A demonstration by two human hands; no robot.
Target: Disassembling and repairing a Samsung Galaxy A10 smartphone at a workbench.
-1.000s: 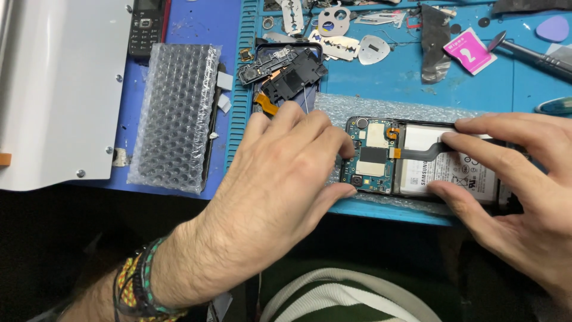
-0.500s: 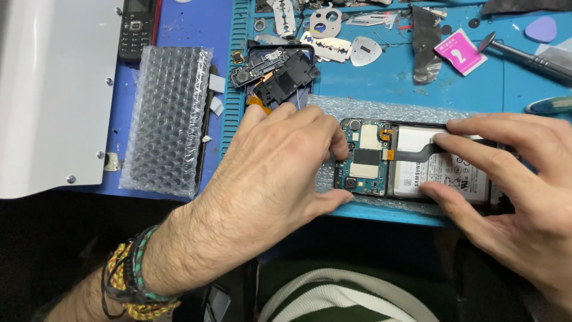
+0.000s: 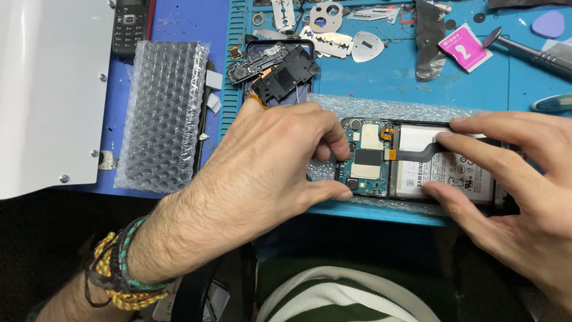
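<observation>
An opened smartphone point(image 3: 411, 161) lies on the blue work mat, its green circuit board and white battery exposed. My left hand point(image 3: 274, 161) grips the phone's left end, thumb at the near edge and fingers curled over the top corner of the board. My right hand point(image 3: 512, 167) holds the phone's right part, fingers spread over the battery and thumb at its near edge. A black flex cable runs across the battery under my right fingertips.
Black plastic phone parts point(image 3: 274, 68) lie just beyond my left hand. Razor blades and metal picks point(image 3: 333, 30), a pink packet point(image 3: 465, 48) and a metal tool point(image 3: 530, 50) sit at the back. A bubble-wrap piece point(image 3: 164, 113), a keypad phone point(image 3: 131, 27) and a white panel point(image 3: 42, 89) lie left.
Both hands keep their hold on the phone. The view has shifted slightly, and my left fingers have settled closer on the board's corner.
</observation>
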